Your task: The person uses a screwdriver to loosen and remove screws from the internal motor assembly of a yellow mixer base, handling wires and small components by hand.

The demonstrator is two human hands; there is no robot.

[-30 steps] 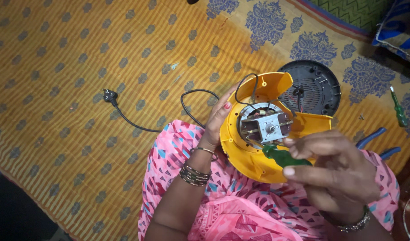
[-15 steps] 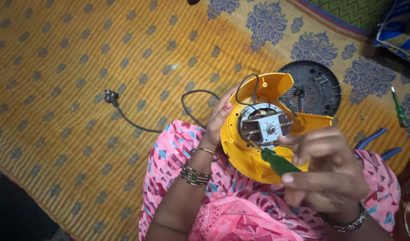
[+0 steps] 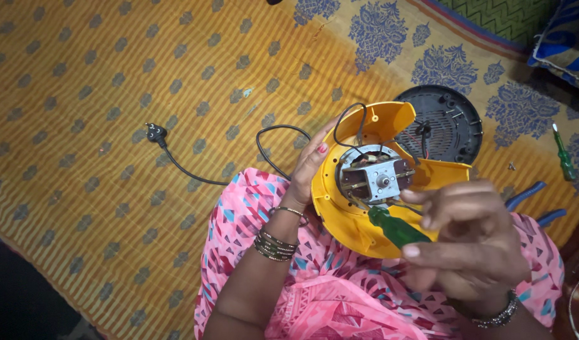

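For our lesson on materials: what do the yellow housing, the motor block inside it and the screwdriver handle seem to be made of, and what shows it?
Yellow housing: probably moulded plastic, with an even colour, smooth dull sheen and thin curved walls.
Motor block: apparently bare metal, grey and silvery, with a shaft end at its middle.
Screwdriver handle, held by the right hand: likely translucent green plastic, glossy.

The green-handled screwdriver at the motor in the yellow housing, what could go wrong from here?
1. The green-handled screwdriver in the right hand works close to thin wires around the grey metal motor; a slip might nick one.
2. The yellow plastic housing rests on the lap, steadied only by the left hand, so it may tilt under pressure.
3. A small screw on the patterned mat could get lost.
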